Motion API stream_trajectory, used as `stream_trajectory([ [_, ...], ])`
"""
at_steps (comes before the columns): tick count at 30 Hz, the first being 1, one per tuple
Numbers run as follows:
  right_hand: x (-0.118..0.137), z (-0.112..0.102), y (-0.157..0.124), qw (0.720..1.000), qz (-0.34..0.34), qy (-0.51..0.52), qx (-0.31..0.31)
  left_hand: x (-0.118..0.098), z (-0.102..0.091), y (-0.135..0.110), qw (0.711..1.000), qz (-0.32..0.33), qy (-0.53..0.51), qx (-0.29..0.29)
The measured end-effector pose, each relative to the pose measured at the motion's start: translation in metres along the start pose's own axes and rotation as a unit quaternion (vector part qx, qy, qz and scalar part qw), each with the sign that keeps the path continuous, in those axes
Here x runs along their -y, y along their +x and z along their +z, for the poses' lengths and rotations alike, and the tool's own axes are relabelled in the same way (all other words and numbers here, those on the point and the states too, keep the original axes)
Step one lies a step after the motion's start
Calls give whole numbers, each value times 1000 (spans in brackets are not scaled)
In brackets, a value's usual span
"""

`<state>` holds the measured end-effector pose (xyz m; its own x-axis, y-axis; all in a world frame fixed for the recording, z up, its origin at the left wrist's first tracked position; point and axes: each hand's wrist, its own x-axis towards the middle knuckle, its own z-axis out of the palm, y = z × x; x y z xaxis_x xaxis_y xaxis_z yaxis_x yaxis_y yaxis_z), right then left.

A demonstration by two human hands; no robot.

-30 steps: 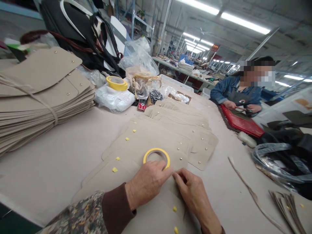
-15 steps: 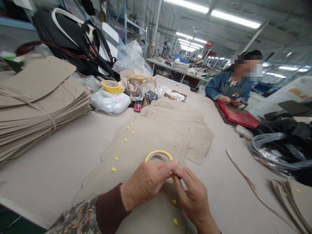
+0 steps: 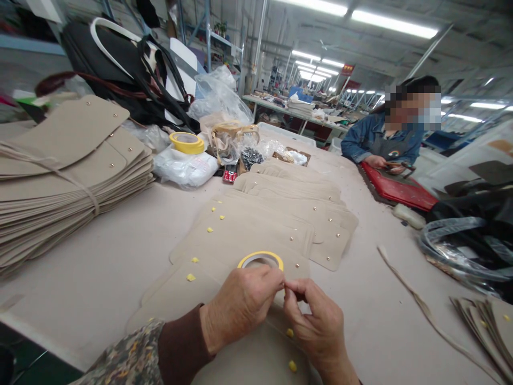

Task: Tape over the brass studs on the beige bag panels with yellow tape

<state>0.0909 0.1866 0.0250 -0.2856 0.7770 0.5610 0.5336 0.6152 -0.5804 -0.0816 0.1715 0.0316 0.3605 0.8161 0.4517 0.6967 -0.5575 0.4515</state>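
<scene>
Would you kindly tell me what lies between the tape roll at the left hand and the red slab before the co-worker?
In the head view, overlapping beige pieces with metal studs lie nearer the tape roll; then tabletop toward the red slab.

We see bright ceiling tubes (image 3: 395,24) casting soft, even light. We catch glints on the plastic bag (image 3: 219,99); distant detail looks soft.

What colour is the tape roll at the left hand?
The tape roll is yellow; head view.
</scene>
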Motion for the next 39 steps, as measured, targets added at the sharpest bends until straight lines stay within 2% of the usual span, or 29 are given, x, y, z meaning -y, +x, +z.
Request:
stream_trajectory([
  [2,3,1,2,992,106,62,11,-1,-1,4,999,12,40,-11],
  [3,3,1,4,980,170,106,18,-2,-1,6,998,23,55,-17],
  [6,-7,0,11,917,330,225,13,-4,-2,12,995,70,69,-29],
  [9,-29,-2,16,871,416,262,-12,0,2,16,992,72,104,-18],
  [12,-53,-5,18,854,456,249,16,11,12,16,984,38,171,29],
  [17,-66,-3,16,882,426,194,62,22,27,14,977,15,185,109],
  [22,-62,2,20,927,361,59,89,22,26,15,977,7,173,123],
  [26,-59,6,24,954,284,-47,78,24,26,15,980,8,160,118],
  [28,-60,7,25,957,276,-56,64,26,27,14,981,8,157,117],
  [31,-62,7,22,946,318,-41,50,29,29,14,981,11,156,115],
  [35,-64,1,11,921,381,57,48,32,30,16,982,6,156,106],
  [37,-63,-1,7,927,364,76,57,32,28,17,982,1,160,104],
  [39,-61,0,5,950,306,22,62,30,25,19,981,-4,164,107],
])
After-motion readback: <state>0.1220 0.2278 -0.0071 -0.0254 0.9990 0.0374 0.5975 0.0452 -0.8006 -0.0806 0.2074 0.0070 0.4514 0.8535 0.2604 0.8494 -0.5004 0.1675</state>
